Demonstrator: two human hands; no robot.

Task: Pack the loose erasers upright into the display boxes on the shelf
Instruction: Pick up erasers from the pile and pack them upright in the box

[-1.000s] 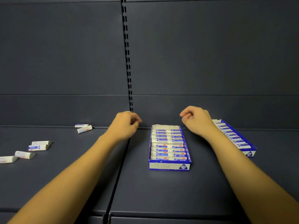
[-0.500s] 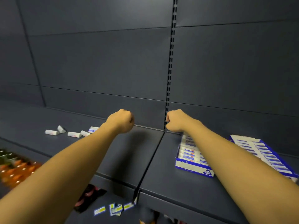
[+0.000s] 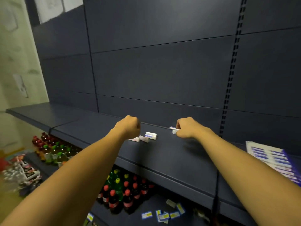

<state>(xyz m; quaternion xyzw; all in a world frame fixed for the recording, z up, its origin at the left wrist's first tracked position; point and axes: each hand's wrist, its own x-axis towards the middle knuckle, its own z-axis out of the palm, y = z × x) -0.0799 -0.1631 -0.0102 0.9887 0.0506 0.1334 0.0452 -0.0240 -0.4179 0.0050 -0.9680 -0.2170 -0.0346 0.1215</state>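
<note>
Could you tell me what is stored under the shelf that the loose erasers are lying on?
Under the shelf stand drink bottles with coloured caps, and small price labels lie beside them. The forearms and the shelf hide the rest.

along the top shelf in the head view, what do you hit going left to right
left hand → loose erasers lying flat just right of it → pair of erasers at the right hand's fingers → right hand → display box of erasers at the far right edge
</note>
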